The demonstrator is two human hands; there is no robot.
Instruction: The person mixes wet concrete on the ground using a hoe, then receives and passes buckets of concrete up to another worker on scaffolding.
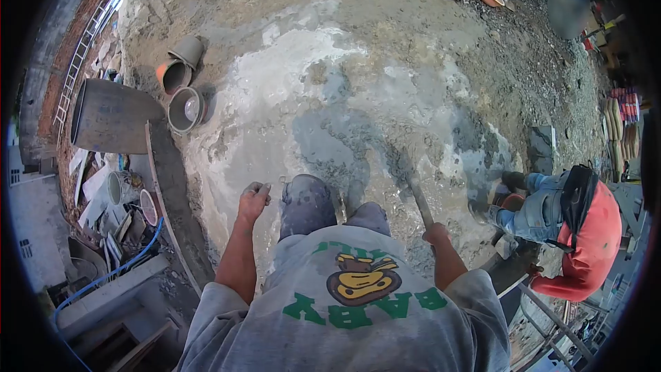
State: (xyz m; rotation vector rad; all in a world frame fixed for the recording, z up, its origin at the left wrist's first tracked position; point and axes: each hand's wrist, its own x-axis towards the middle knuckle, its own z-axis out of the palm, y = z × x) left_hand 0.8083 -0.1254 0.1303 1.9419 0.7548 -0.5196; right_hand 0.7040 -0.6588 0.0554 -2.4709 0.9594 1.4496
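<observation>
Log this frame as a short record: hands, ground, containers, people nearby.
Left: left hand loosely curled, nothing visibly held
Right: right hand gripping a long handle; tool head not clearly visible
Ground: wet grey mix spread ahead of the knees
Containers: three buckets grouped at image left, near a large dark drum
Nearby: other person in a red top, at image right

Left fingers [259,194]: loosely curled | right fingers [434,233]: wrapped tight | both arms [239,251]: reaching forward
</observation>
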